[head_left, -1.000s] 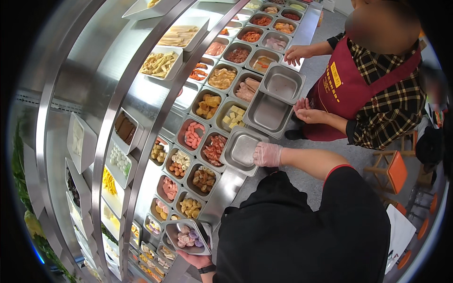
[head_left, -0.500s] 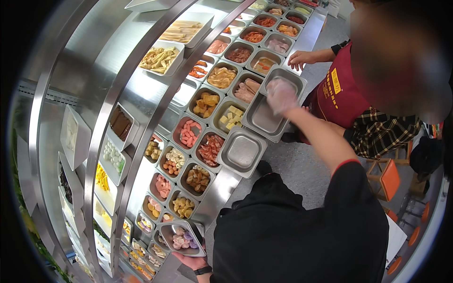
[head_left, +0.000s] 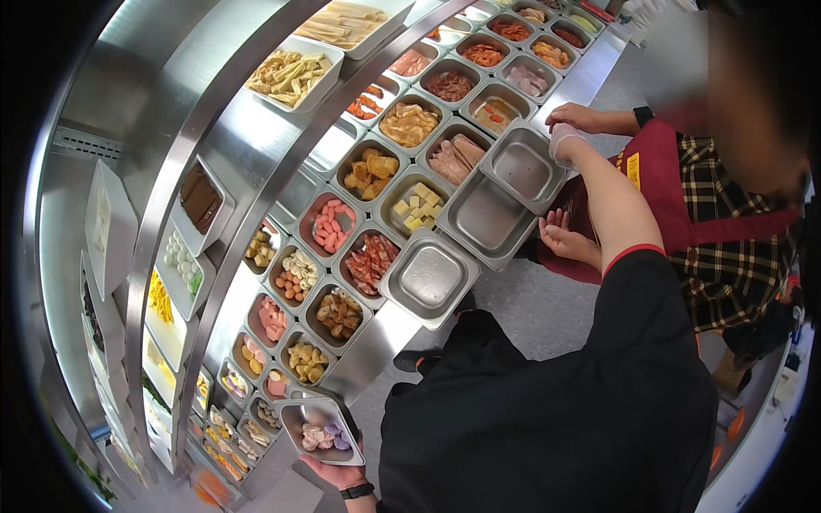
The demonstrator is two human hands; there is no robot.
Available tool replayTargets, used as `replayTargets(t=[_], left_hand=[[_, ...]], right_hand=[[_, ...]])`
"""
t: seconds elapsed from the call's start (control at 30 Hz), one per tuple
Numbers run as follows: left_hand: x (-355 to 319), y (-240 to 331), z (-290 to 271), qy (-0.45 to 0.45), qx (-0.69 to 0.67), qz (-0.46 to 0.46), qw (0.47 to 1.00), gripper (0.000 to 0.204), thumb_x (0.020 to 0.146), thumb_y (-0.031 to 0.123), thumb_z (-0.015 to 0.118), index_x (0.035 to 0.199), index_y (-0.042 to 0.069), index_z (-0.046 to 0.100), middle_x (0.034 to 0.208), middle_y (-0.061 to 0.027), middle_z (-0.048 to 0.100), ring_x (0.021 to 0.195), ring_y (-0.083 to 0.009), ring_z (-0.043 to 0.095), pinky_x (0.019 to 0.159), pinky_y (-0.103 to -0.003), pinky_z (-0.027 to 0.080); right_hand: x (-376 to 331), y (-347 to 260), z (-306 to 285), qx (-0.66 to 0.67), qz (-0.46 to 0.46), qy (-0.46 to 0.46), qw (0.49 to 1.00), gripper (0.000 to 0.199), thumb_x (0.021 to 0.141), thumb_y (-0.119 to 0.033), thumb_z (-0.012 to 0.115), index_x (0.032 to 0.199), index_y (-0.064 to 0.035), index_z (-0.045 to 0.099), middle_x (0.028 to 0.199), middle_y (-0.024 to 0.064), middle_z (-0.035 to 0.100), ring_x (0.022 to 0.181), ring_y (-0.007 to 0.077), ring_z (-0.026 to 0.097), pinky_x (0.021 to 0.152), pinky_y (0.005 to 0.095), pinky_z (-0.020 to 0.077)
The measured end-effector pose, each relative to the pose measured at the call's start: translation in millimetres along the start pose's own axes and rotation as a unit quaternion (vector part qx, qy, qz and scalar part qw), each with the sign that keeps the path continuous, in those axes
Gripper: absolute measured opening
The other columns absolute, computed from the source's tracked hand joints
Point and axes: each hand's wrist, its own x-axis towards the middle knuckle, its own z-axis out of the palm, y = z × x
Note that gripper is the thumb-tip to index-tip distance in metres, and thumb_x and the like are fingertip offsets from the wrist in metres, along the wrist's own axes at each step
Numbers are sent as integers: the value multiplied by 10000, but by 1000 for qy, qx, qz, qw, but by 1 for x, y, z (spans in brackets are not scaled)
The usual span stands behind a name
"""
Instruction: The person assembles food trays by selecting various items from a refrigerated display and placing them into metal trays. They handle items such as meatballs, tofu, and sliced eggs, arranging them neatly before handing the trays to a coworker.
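My left hand [head_left: 339,472], with a dark watch on its wrist, holds a small steel pan [head_left: 321,432] of pink, white and purple food pieces low at the bottom. My right hand [head_left: 564,139], in a clear glove, reaches far out and curls over the far corner of a small empty steel pan [head_left: 520,168]. That pan lies on the counter rim next to a larger empty steel pan [head_left: 484,219]. A third empty steel pan [head_left: 428,277] sits nearer to me.
A curved steel food bar [head_left: 256,154] holds several inset pans of meats, tofu, fish balls and vegetables. A co-worker in a red apron and plaid shirt [head_left: 727,256] stands on the right, with one hand [head_left: 580,115] on the counter edge and the other hand [head_left: 564,241] by the larger pan.
My right arm has stretched outward, from the nearest empty pan, over the larger one, to the farthest small pan. My left hand keeps holding its pan.
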Motion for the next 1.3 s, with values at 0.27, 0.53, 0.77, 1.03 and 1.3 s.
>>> replayTargets(t=[0.27, 0.53, 0.77, 1.03, 1.3], left_hand=[[4, -9, 1, 15, -56, -21, 998, 942, 919, 849, 508, 1636, 250, 392, 1638, -69, 481, 1450, -376, 508, 1067, -726, 463], [2, 6, -2, 10, -51, -28, 998, 942, 920, 853, 501, 1636, 251, 391, 1653, -77, 460, 1469, -386, 481, 1087, -735, 434], [1, 21, -22, 5, -58, -15, 998, 957, 920, 859, 492, 1644, 244, 379, 1666, -75, 445, 1486, -392, 463, 1095, -754, 412], [4, 40, -51, -49, -12, 11, 999, 903, 949, 822, 494, 1636, 245, 389, 1653, -57, 462, 1469, -379, 485, 1087, -741, 431], [20, 47, -58, -56, -21, 12, 998, 899, 956, 814, 478, 1639, 236, 387, 1636, -56, 489, 1449, -377, 513, 1095, -727, 446]], right_hand=[[-4, 6, -10, -28, -46, -51, 997, 456, 858, -208, 706, 1276, -33, 650, 1267, 205, 699, 1186, 312, 700, 973, 395, 577], [-23, -3, -20, 28, -47, -52, 997, 333, 966, -226, 620, 1219, -21, 694, 1185, 192, 733, 1097, 285, 733, 945, 414, 591], [17, 52, -52, 416, -200, -249, 852, 318, 1061, -241, 544, 1169, -10, 733, 1113, 182, 764, 1019, 261, 762, 922, 430, 602], [-114, -8, -95, 306, -157, 36, 938, 258, 917, -241, 704, 1012, -6, 753, 902, 174, 765, 868, 274, 757, 796, 429, 583], [-325, -154, -8, 560, 90, 16, 824, 301, 950, -280, 758, 1069, -6, 714, 927, 102, 690, 837, 231, 634, 819, 410, 533]])
